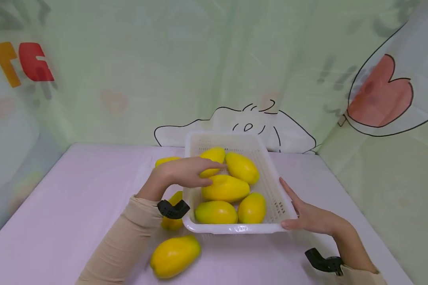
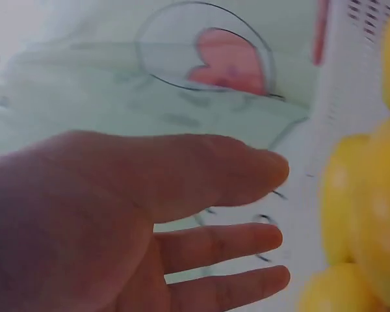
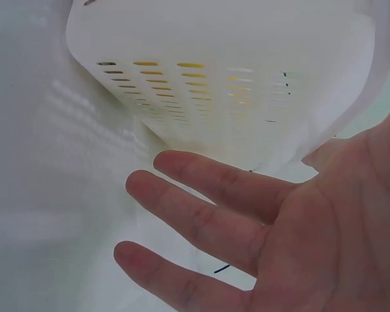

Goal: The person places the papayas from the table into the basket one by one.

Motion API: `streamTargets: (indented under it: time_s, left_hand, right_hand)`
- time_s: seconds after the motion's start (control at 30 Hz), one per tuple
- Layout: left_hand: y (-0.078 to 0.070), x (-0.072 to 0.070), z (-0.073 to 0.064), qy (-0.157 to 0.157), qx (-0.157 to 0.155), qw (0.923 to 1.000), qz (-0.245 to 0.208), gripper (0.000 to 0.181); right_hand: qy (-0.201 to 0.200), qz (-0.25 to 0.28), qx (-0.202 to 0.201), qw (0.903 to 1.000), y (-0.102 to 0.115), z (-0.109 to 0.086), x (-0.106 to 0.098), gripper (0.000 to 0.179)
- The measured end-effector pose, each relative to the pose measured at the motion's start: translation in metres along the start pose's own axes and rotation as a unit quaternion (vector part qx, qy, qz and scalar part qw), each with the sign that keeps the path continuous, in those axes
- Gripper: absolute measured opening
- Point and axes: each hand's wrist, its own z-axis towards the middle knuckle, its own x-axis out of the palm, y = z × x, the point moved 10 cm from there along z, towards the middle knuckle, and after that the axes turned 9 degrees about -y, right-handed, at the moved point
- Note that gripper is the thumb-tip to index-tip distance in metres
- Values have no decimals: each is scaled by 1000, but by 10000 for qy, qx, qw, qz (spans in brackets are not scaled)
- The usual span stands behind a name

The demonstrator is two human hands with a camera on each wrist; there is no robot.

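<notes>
A white plastic basket (image 1: 276,186) with slotted walls holds several yellow mangoes (image 1: 225,188). Over its left side reaches my left hand (image 1: 185,171), fingers extended, close above the mangoes. In the left wrist view the left hand (image 2: 143,208) has nothing between thumb and fingers, with mangoes (image 2: 377,208) just beyond the tips. My right hand (image 1: 315,217) is at the basket's near right corner, thumb against the rim. Seen from the right wrist, the right hand (image 3: 279,234) spreads its straight fingers beside the basket's slotted wall (image 3: 201,84).
One mango (image 1: 175,256) lies on the white table (image 1: 92,178) in front of the basket. More mangoes (image 1: 172,223) lie along the basket's left side, partly hidden by the left arm. A printed pale green curtain (image 1: 146,71) stands behind the table and at its sides.
</notes>
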Motion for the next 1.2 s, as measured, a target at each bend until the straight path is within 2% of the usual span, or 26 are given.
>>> streamTargets:
  time_s: [0.1, 0.17, 0.23, 0.33, 0.43, 0.5, 0.57, 0.67, 0.7, 0.77, 0.83, 0.87, 1.07, 1.2]
  left_hand:
    - [-11, -30, -17, -548, 134, 9984, 56, 53]
    - [-22, -50, -29, -1052, 327, 9938, 128, 52]
    - [-33, -65, -40, -1574, 588, 9856, 197, 51]
    - [-50, -79, -56, -2311, 1037, 9666, 392, 47]
    - [-64, -85, -71, -2996, 1543, 9391, 671, 45]
    - [-70, -86, -81, -3447, 1947, 9136, 928, 47]
    - [-74, -82, -92, -3799, 2406, 8846, 1236, 48]
    - [-74, -64, -111, -3985, 3100, 8462, 1703, 49]
    - [-71, -55, -118, -3957, 3290, 8371, 1857, 47]
    - [-64, -36, -129, -3794, 3581, 8273, 2083, 44]
    - [-55, -16, -139, -3565, 3738, 8282, 2175, 43]
    - [-50, -7, -144, -3419, 3772, 8323, 2195, 44]
    - [-30, 40, -158, -2400, 3756, 8709, 2068, 55]
    - [-19, 61, -163, -1845, 3614, 8903, 2065, 63]
  right_hand:
    - [-70, -118, 16, 9999, -1, 6, -2, 113]
    - [-76, -157, 22, 9998, 0, 10, -5, 112]
    - [-53, -164, 39, 9998, 2, 14, -7, 112]
    - [15, -149, 45, 9999, 5, 21, -10, 112]
    - [69, -167, 112, 9998, 8, 26, -10, 112]
    - [77, -220, 138, 9996, 9, 30, -11, 112]
    - [89, -227, 148, 9996, 12, 33, -11, 112]
    - [109, -199, 134, 9997, 17, 37, -11, 112]
    - [122, -173, 126, 9997, 19, 38, -10, 112]
    - [107, -160, 165, 9997, 21, 36, -11, 112]
    - [90, -181, 216, 9996, 22, 34, -13, 112]
    - [82, -191, 243, 9995, 22, 32, -14, 112]
    - [84, -125, 356, 9993, 19, 22, -17, 112]
    - [88, -26, 402, 9992, 21, 19, -15, 112]
